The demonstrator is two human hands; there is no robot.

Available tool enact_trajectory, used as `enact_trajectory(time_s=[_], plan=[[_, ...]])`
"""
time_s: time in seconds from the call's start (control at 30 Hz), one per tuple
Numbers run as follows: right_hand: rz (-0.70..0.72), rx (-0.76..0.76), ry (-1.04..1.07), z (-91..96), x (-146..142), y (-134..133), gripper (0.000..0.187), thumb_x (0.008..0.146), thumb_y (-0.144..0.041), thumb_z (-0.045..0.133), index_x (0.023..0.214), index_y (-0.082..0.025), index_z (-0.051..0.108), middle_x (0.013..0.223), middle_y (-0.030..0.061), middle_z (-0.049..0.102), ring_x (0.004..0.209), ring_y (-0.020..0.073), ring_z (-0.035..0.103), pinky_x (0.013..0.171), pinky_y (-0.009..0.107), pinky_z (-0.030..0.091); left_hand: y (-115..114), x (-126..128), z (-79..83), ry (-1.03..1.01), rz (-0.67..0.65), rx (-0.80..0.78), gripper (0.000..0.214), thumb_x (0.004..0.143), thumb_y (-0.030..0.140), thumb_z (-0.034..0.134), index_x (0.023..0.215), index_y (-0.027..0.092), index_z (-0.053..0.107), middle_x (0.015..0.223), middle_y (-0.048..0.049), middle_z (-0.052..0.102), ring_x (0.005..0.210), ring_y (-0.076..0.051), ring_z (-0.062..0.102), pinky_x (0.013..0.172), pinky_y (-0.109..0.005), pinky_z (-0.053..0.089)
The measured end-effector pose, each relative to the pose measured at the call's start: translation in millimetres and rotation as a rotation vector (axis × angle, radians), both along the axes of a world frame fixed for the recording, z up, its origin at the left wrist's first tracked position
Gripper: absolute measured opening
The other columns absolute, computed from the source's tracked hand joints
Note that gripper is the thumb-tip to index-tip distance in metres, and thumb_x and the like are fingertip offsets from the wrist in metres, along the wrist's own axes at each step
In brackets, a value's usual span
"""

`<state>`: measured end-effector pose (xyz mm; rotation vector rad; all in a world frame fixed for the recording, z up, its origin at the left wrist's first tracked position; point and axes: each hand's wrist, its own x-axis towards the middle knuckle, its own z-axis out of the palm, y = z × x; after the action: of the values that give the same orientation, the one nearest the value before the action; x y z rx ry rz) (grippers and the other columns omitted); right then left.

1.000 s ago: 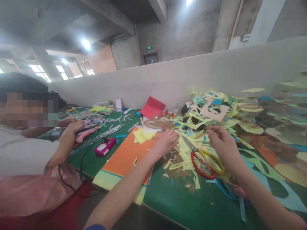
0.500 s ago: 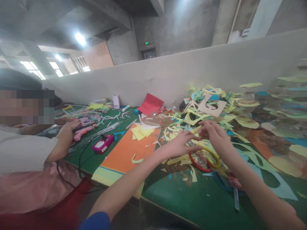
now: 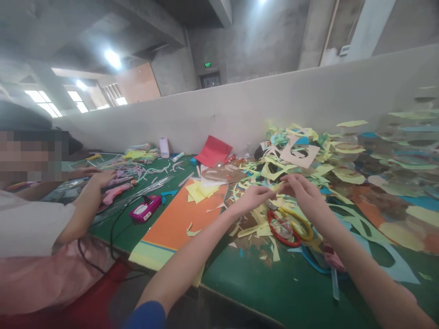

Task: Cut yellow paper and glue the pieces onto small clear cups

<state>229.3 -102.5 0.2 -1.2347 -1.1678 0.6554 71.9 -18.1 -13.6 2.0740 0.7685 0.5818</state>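
Surrounding left hand (image 3: 255,199) and right hand (image 3: 307,195), grip unclear: scissors (image 3: 293,214), paper scraps (image 3: 257,230), orange sheet (image 3: 171,217).

Left of the scissors (image 3: 291,243) lies a sheet (image 3: 171,219) bearing paper slips (image 3: 203,191), behind them a scrap heap (image 3: 274,171), rightward a paper cutout (image 3: 404,265).

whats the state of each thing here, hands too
Left hand: fingers bunched, grip unclear
Right hand: fingers curled, grip unclear
Scissors: lying down, blades mostly hidden
Orange sheet: flat
Yellow sheets: overlapping
Red sheet: bent
Cream sheet: holed
Ceiling light: lit
Green sign: lit
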Motion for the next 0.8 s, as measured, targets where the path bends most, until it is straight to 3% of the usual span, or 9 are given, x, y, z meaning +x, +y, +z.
enact_trajectory(time_s=[0.2, 0.3, 0.4, 0.53, 0.67, 0.8], plan=[[-0.09, -0.028, -0.156, 2.9, -0.4, -4.3, 0.03, 0.095, -0.05, 0.043, 0.093, -0.026, 0.06, 0.082, 0.0046, 0.07, 0.083, 0.0254, 0.067, 0.079, 0.041, 0.052, 7.1, -7.6, 0.5, 0.004, 0.072, 0.102, 0.043, 0.092, 0.047, 0.045, 0.09, 0.014, 0.072, 0.087, -0.0036, 0.071, 0.076, -0.015, 0.059, 0.072, -0.025, 0.044], [-0.288, 0.005, -0.487, 0.6, 1.0, -6.2, 0.029, 0.095, -0.045, 0.042, 0.094, -0.022, 0.06, 0.093, 0.0099, 0.07, 0.088, 0.0279, 0.064, 0.076, 0.041, 0.049, 12.8, -12.2, -3.0, 0.037, 0.119, 0.176, 0.042, 0.092, 0.047, 0.046, 0.083, 0.014, 0.071, 0.081, -0.0039, 0.07, 0.071, -0.016, 0.058, 0.069, -0.026, 0.044], [-0.508, 0.137, -0.885, -3.5, 3.6, -6.8, 0.025, 0.094, -0.036, 0.043, 0.094, -0.019, 0.062, 0.1, 0.014, 0.067, 0.096, 0.0317, 0.058, 0.08, 0.043, 0.046, 20.3, -15.7, -8.9, 0.08, 0.168, 0.281, 0.035, 0.092, 0.04, 0.05, 0.075, 0.015, 0.068, 0.083, -0.0044, 0.068, 0.076, -0.017, 0.058, 0.074, -0.028, 0.044], [-0.676, 0.229, -1.18, -1.8, 3.2, -11.7, 0.026, 0.095, -0.027, 0.044, 0.097, -0.014, 0.066, 0.106, 0.0175, 0.064, 0.099, 0.033, 0.056, 0.082, 0.044, 0.044, 28.7, -19.5, -16.4, 0.159, 0.23, 0.412, 0.032, 0.094, 0.033, 0.048, 0.071, 0.017, 0.063, 0.08, -0.0036, 0.065, 0.079, -0.018, 0.058, 0.078, -0.029, 0.045], [-0.845, 0.24, -1.292, 8.4, -1.4, -23.3, 0.029, 0.095, -0.024, 0.044, 0.112, -0.012, 0.065, 0.12, 0.0223, 0.059, 0.111, 0.04, 0.05, 0.083, 0.048, 0.042, 32.0, -26.3, -20.0, 0.227, 0.347, 0.563, 0.016, 0.09, 0.015, 0.05, 0.098, 0.017, 0.065, 0.101, -0.0077, 0.063, 0.101, -0.024, 0.055, 0.096, -0.039, 0.041], [-0.827, 0.227, -1.254, 15.8, -4.1, -30.3, 0.03, 0.095, -0.027, 0.044, 0.111, -0.013, 0.064, 0.105, 0.0217, 0.063, 0.102, 0.0396, 0.055, 0.081, 0.049, 0.042, 32.8, -33.2, -18.2, 0.256, 0.439, 0.677, 0.038, 0.086, 0.001, 0.046, 0.119, 0.014, 0.057, 0.118, -0.0145, 0.058, 0.113, -0.03, 0.047, 0.101, -0.049, 0.035]])
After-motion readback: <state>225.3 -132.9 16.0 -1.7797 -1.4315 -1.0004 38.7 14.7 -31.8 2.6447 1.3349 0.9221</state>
